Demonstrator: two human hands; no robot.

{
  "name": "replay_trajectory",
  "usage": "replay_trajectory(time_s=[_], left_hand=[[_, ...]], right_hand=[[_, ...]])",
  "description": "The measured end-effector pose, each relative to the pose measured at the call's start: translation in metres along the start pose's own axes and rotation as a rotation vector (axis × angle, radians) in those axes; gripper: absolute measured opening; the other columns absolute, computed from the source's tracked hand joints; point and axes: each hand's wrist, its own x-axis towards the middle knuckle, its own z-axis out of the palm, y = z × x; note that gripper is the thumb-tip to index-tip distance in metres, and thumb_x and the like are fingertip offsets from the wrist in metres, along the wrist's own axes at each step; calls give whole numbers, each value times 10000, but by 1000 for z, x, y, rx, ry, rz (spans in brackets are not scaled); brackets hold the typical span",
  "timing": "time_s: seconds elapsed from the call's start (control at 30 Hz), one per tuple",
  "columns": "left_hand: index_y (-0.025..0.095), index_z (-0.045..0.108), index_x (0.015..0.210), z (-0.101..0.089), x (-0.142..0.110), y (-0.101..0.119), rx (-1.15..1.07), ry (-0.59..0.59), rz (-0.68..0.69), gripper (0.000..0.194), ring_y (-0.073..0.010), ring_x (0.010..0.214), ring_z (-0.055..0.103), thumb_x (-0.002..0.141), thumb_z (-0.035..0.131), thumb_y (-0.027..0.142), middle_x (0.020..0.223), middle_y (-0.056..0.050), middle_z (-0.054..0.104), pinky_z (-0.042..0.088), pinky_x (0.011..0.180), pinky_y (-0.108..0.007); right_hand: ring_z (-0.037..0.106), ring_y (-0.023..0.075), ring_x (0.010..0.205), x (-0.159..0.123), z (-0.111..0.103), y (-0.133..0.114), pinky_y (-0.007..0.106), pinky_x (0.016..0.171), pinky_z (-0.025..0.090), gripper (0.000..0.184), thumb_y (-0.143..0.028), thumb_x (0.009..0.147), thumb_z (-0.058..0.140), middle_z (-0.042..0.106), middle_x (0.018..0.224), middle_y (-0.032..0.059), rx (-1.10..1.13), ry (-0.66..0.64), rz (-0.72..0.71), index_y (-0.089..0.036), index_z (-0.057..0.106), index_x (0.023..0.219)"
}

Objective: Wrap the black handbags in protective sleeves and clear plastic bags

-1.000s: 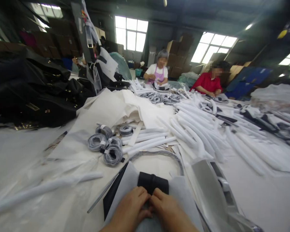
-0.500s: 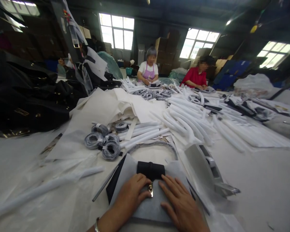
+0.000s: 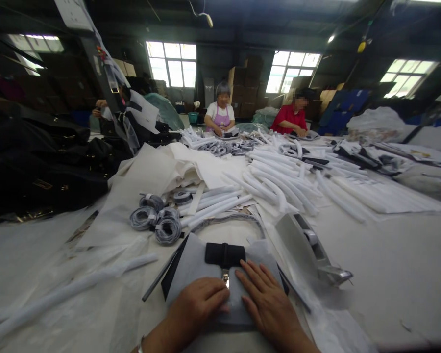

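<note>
A black bag wrapped in grey sheet (image 3: 202, 267) lies on the table right in front of me, with a black strap piece (image 3: 225, 254) and a small metal clasp (image 3: 226, 278) showing at its top. My left hand (image 3: 200, 304) rests on the wrapping just left of the clasp, fingers curled loosely and flat on the sheet. My right hand (image 3: 266, 301) lies flat on the wrapping to the right of the clasp, fingers stretched out. Neither hand holds anything.
Grey cord coils (image 3: 156, 223) and white wrapped tubes (image 3: 279, 189) lie beyond the bag. A silver tape dispenser (image 3: 312, 247) sits to the right. Black bags (image 3: 40, 157) are piled at left. Two people (image 3: 220, 115) work at the far end.
My hands were pinched together at the clasp; they have parted and now lie flat on the wrapping either side of it. The view has tilted up slightly.
</note>
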Motion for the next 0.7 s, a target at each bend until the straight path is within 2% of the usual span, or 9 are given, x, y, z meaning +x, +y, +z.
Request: replay_trajectory(time_s=[0.07,0.17,0.33,0.4,0.5,0.6,0.7], left_hand=[[179,597,1260,-7,-3,4,47,-105,-19,356,-261,1159,646,992,549,409,1264,-116,681,540,991,-412],[224,480,1421,-15,-8,5,117,-259,-16,478,-281,1380,481,976,589,361,1483,-88,537,414,1130,-511],[242,502,1402,-15,-5,-3,150,-299,3,477,-253,1337,538,957,627,359,1471,-62,553,447,1111,-451],[226,523,1374,-12,-3,-6,205,-263,37,433,-245,1301,574,965,616,332,1436,-56,588,478,1083,-425],[209,610,1262,-4,-3,-9,348,-115,158,288,-218,1193,656,1001,555,318,1325,-30,678,501,1056,-380],[219,673,1164,6,-6,-12,512,38,253,243,-185,1093,704,1025,505,327,1250,20,722,497,1055,-338],[246,689,1154,14,-7,-14,593,134,283,291,-136,1023,727,1059,422,309,1217,64,735,521,997,-261]], right_hand=[[436,276,1414,1,-3,0,518,1124,435,511,-337,1002,504,387,1579,59,19,-9,3,-278,419,1502],[480,289,1382,6,-12,1,519,1107,454,503,-418,997,512,440,1547,82,57,-40,0,-261,472,1473],[561,278,1312,18,-25,4,485,1071,490,451,-461,989,505,528,1487,91,73,-79,15,-281,567,1398],[548,280,1324,20,-20,8,472,1063,493,456,-453,982,515,498,1511,94,34,-42,4,-290,556,1406],[528,292,1342,19,-5,15,472,1045,500,496,-411,971,536,459,1532,109,-88,73,-78,-284,506,1449],[586,291,1283,19,8,23,453,983,541,515,-417,953,559,519,1481,117,-218,162,-176,-271,511,1445],[656,291,1192,22,12,30,413,894,585,502,-466,937,575,591,1405,135,-295,193,-264,-250,576,1390]])
